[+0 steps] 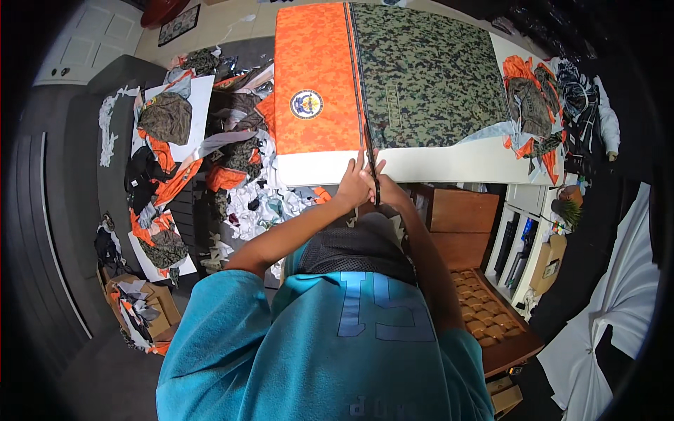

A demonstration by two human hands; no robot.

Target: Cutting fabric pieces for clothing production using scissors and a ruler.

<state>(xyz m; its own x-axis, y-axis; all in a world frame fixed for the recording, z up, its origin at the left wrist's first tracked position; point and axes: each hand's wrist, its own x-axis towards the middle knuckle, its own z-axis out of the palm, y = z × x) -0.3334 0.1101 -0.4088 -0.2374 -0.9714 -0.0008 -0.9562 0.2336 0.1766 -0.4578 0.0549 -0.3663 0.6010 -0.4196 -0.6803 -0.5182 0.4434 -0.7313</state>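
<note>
A large fabric piece lies flat on the white table (463, 165), with an orange camouflage panel (316, 63) on the left and a green camouflage panel (428, 77) on the right. Where the panels meet, a dark seam band (354, 63) runs toward me. At its near end a long, narrow black strip (377, 191) hangs past the table edge; its exact kind is unclear. My left hand (357, 184) and my right hand (390, 188) come together around this strip at the edge. Their fingers close on it, partly hiding each other.
Scraps and folded camouflage pieces (166, 118) cover the boards and floor at left. More orange and green cloth (530, 105) is heaped on the table's right end. A chair with a woven seat (484, 298) and a white shelf (516, 238) stand close on my right.
</note>
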